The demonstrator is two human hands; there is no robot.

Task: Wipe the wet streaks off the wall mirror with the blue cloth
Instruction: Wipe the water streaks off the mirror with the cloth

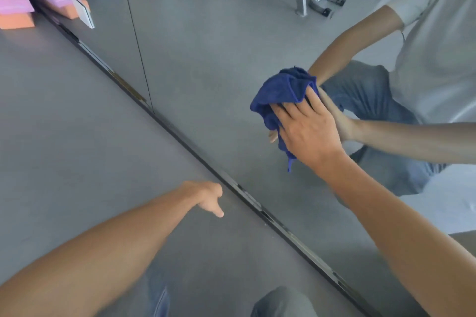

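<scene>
Against the mirror (206,64), low and near its bottom edge, the bunched blue cloth (280,95) is pressed flat by the right hand (306,131), fingers spread over it. Down by the floor (64,123), the left hand (208,197) is held loosely curled and empty, beside the dark strip (257,203) under the mirror

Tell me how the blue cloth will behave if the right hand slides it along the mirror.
The blue cloth is bunched under the right hand, with a corner hanging below, so it is likely floppy and light. Pushed across the mirror, it will probably fold and creep rather than stay flat.
</scene>
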